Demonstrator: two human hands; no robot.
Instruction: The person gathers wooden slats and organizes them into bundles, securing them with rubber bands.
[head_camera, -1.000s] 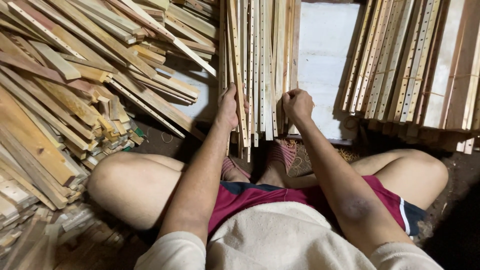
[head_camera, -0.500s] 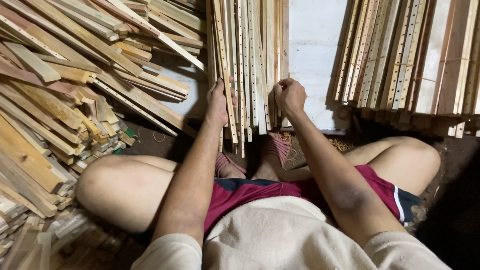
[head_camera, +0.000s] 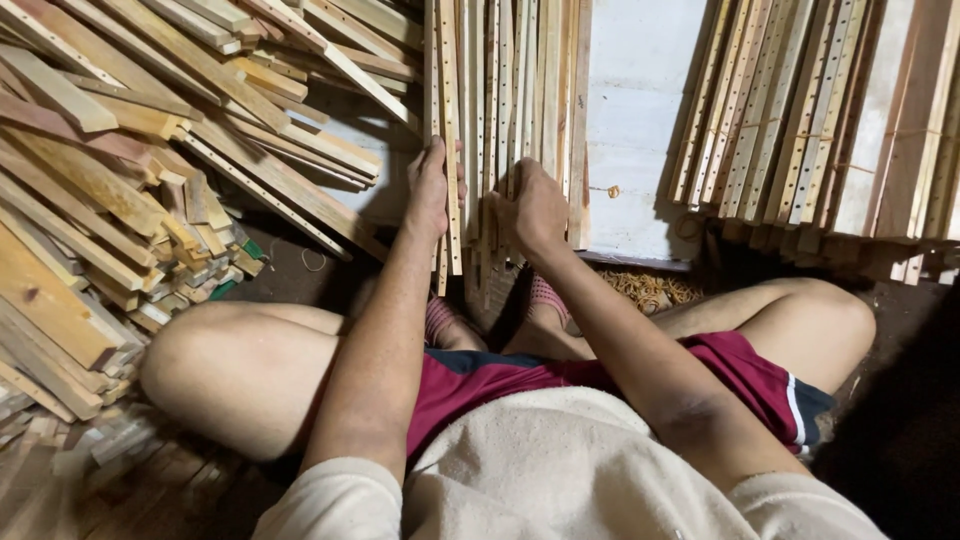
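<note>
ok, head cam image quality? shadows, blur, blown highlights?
Head view: both hands, left hand and right hand, and the drilled slats are sharp; the white board is bright but not clipped; bottom right corner falls into deep shadow; loose wood pile softens at the lower left edge.

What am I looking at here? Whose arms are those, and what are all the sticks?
This picture comes from a small camera worn on a person's head, so you see what they see when they look down. The two arms reaching away from you are that person's own. They sit cross-legged on the floor, with bare knees out to each side, in red shorts and a pale shirt.

The left hand and the right hand both grip a bunch of thin wooden slats standing upright in front of them. The slats have rows of little holes along them.

On the left lies a big loose heap of wooden sticks. On the right, more holed slats lean in a neat row. Behind is a pale board, and a small heap of rubber bands lies near the right knee.
</note>
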